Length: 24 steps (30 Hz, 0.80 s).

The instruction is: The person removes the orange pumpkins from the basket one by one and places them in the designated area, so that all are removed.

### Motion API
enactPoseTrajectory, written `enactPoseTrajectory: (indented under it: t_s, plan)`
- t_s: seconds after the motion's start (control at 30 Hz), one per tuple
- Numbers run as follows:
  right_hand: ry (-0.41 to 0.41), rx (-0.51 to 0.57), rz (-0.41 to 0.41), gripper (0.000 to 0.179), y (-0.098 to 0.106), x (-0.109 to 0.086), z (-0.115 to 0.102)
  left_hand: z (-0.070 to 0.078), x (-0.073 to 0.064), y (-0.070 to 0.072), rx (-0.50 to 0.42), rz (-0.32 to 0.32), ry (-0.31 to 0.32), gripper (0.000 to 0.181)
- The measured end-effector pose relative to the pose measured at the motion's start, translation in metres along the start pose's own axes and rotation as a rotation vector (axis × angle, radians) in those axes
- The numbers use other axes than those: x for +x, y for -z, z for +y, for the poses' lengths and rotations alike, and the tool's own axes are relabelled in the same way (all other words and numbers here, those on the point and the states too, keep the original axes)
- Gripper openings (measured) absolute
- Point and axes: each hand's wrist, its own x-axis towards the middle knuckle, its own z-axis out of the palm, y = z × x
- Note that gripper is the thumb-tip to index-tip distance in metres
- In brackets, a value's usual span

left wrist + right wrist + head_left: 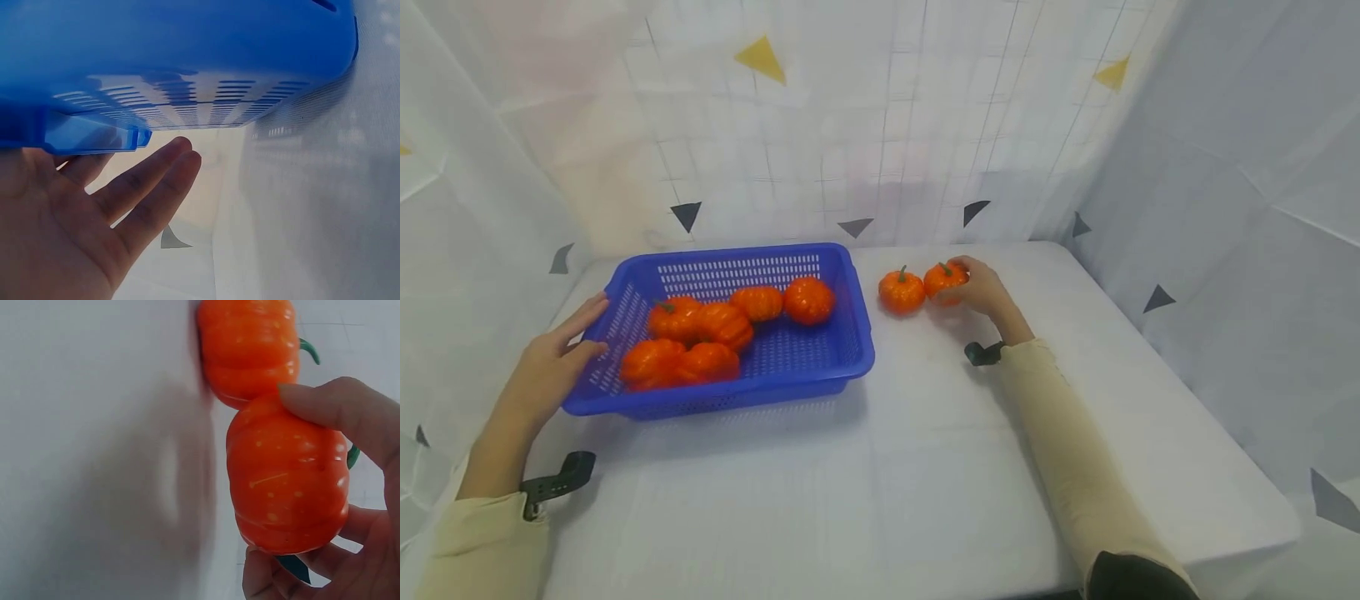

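A blue plastic basket [805, 387] with slotted walls stands on the left of the table, several orange toy pumpkins [808, 301] inside. At its left rim is my left hand [553, 358], fingers stretched out along the rim. From the left wrist, those fingers [153, 206] look straight, alongside the basket's outer wall [206, 37]. My right hand [981, 290] holds a small orange pumpkin [287, 481] with a green stem, thumb on one side and fingers curled round the other. Right beside it sits a second small pumpkin [901, 292], also green-stemmed.
A white cloth covers the table [925, 475]. White sheeting [820, 125] with dark and yellow triangles hangs behind, and more sheeting [1240, 208] rises along the right side.
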Motion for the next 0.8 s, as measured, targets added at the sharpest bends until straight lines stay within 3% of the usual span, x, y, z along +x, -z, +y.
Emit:
enactPoseTrajectory:
  t_s: [0.3,0.8]
  plan:
    - [0.007,-0.004,0.011,0.085,-0.015,0.004,0.003,-0.006,-0.002,0.001,-0.005,0.009,-0.014,0.057]
    - [0.005,-0.017,-0.015,0.088,-0.017,0.003,0.004,-0.004,-0.001,0.0,0.005,-0.006,0.013,0.058]
